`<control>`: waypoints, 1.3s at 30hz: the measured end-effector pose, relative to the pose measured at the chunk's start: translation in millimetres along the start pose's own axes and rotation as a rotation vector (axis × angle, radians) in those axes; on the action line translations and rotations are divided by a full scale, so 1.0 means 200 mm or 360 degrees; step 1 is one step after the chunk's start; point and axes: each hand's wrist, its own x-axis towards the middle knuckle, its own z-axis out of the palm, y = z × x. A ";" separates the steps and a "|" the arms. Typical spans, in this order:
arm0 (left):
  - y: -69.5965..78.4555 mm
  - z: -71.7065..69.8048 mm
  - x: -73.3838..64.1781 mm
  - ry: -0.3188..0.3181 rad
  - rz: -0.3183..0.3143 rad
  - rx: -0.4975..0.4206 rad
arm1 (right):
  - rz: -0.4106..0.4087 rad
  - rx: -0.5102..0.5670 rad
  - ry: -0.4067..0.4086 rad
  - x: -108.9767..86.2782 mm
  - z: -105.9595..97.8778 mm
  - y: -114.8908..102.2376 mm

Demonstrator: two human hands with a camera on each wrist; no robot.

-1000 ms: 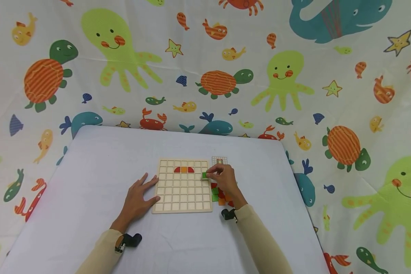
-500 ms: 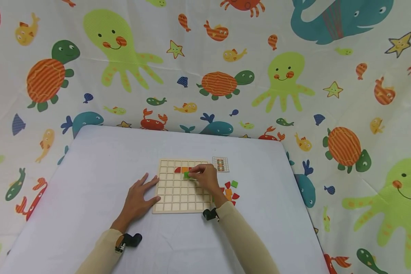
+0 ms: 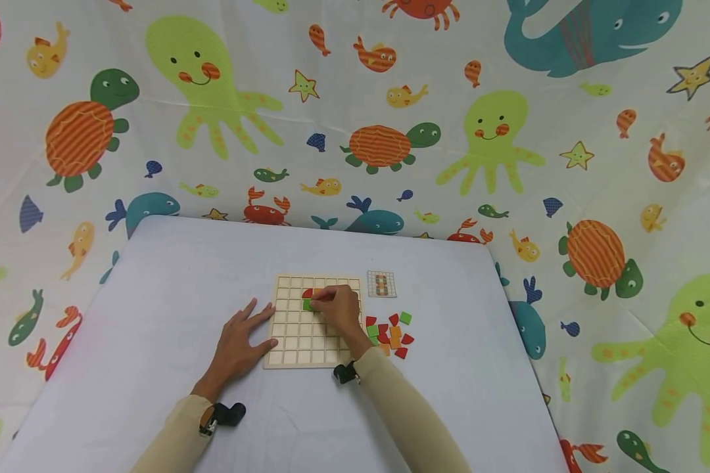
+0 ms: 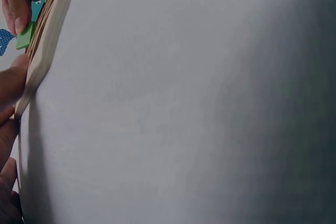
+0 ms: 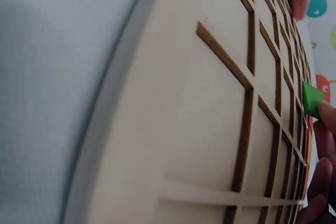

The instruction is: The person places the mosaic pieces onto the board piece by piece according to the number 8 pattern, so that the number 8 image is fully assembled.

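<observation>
A square wooden grid board (image 3: 291, 342) lies on the white table. My left hand (image 3: 235, 345) rests at its left edge, fingers spread, thumb on the near part of that edge. Over the upper part of the board my right hand (image 3: 339, 313) pinches a green square tile (image 3: 307, 305), just below a red quarter-round tile (image 3: 307, 293) and an orange tile (image 3: 317, 291) set in cells. The green tile (image 4: 24, 36) looks tilted in the left wrist view, and the green tile (image 5: 311, 98) stands above the grid in the right wrist view. My right fingers hide the cells behind them.
Right of the board lies a loose pile of red, orange and green tiles (image 3: 395, 332). A small pattern card (image 3: 381, 284) with a printed grid lies behind them. A cloth with sea animals (image 3: 355, 79) hangs behind the table.
My right hand has carried the green tile leftward from the board's right side to below the red tile, uncovering the card and the loose tiles. My left hand has stayed in place.
</observation>
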 end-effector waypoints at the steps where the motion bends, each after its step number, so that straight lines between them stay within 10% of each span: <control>1: 0.00 0.00 0.00 -0.0004 -0.0001 0.0001 | 0.0011 -0.0025 0.0004 0.00 0.01 0.00; 23: 0.00 0.01 0.00 -0.0007 0.0005 -0.0022 | -0.0164 -0.0313 -0.0045 -0.03 -0.01 -0.02; 39: 0.01 0.00 0.00 0.0055 0.0063 -0.0014 | -0.0154 0.0028 0.0016 -0.11 -0.40 0.24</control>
